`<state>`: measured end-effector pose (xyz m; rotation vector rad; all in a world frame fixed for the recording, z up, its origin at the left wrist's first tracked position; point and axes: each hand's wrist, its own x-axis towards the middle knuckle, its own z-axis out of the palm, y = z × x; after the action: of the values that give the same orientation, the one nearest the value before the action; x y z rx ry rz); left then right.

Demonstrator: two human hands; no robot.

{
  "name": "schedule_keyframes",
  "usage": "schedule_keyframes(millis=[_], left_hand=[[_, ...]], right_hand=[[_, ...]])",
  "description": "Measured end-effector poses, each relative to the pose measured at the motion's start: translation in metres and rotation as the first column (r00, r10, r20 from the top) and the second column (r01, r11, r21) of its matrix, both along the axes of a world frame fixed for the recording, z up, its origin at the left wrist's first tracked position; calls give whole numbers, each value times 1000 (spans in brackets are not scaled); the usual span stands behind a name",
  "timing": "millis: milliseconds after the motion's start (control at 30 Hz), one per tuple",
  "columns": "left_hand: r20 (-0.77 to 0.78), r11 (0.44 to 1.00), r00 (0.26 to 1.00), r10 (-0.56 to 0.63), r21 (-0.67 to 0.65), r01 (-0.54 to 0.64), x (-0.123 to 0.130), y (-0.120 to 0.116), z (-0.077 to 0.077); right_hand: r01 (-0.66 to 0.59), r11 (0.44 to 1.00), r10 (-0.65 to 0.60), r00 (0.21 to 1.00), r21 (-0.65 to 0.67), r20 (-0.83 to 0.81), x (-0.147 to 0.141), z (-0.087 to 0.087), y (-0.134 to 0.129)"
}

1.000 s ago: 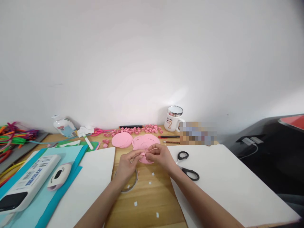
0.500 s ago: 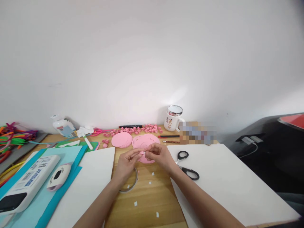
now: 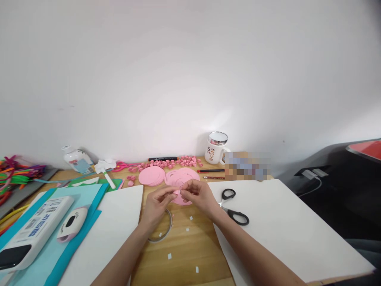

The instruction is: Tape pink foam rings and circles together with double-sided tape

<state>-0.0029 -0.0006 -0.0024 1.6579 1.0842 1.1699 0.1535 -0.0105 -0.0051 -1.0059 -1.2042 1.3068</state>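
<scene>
Between the fingertips of both hands is a small piece of pink paper (image 3: 176, 192), mostly hidden by the fingers. My left hand (image 3: 157, 203) pinches it from the left, and my right hand (image 3: 199, 195) pinches it from the right. Just behind and beneath lie cut pink paper pieces (image 3: 186, 174), partly covered by my right hand. A stack of pink paper circles (image 3: 151, 176) sits to their left. Many small rolled pink paper pieces (image 3: 189, 161) are heaped near the wall. Beside my left wrist a roll of tape (image 3: 170, 226) lies flat on the wooden table.
Black-handled scissors (image 3: 239, 218) rest on a white board (image 3: 285, 230) at right. A lidded mug (image 3: 214, 153) stands by the wall. Small white squares (image 3: 169, 256) dot the wood. At left are a white box (image 3: 38, 226), teal sheets (image 3: 86, 222) and a tilted bottle (image 3: 77, 160).
Both hands keep nearly the same place, still pinching the pink paper. A white bit at the right fingertips shows less now. The view has shifted slightly.
</scene>
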Motion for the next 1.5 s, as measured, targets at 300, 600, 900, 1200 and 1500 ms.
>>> schedule_keyframes(millis=[300, 600, 900, 1200, 1500], left_hand=[[-84, 998, 996, -39, 48, 43, -1, 0, 5], [-105, 996, 991, -85, 27, 88, -3, 1, 9], [-73, 992, 991, -115, -65, 110, -5, 4, 6], [-57, 989, 992, -110, -102, 104, -7, 6, 3], [-18, 985, 994, -104, -140, 100, -5, 4, 5]], right_hand=[[-50, 995, 53, 998, -82, 29, 3, -4, 0], [-107, 989, 110, 994, -101, 17, 5, 2, 0], [-156, 981, 157, 988, -113, 8, 7, 4, 0], [-167, 981, 169, 985, -103, 20, 9, 4, 0], [-100, 988, 109, 991, -117, 73, 6, 6, -1]])
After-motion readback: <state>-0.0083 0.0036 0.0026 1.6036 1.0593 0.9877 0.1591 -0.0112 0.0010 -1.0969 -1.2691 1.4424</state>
